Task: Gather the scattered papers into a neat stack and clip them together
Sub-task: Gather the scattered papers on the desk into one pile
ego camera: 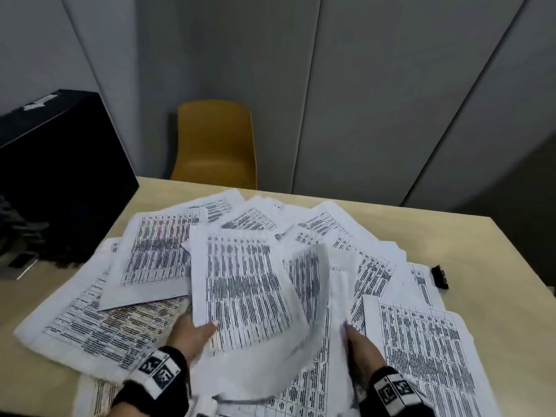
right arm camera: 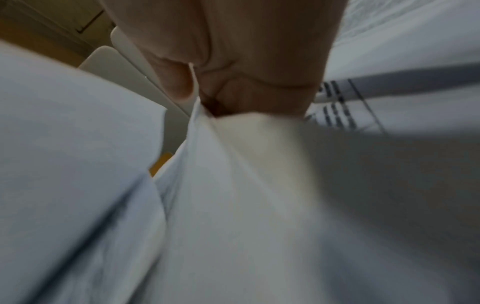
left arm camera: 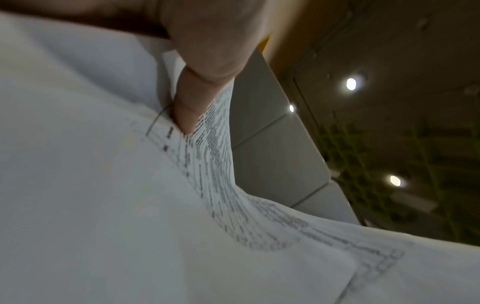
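Far left, off the desk (ego camera: 451,233): black box-like unit (ego camera: 60,164). Yellow chair (ego camera: 215,142) behind the desk's far edge.

Scattered papers (ego camera: 90,320), printed tables, overlap loosely from the left edge across to the right edge; most of the desk top covered.

Left hand (ego camera: 192,332) near the front edge, thumb on top of a lifted sheet (ego camera: 243,290), pinching its lower left corner; the sheet curls upward. Left wrist view confirms thumb (left arm camera: 192,102) pressed on printed paper.

Right hand (ego camera: 359,344) just right of it, fingers closed on a paper edge per right wrist view (right arm camera: 233,61); blurred.

Black binder clip (ego camera: 440,276) lies at the right edge, touching the outermost sheet.
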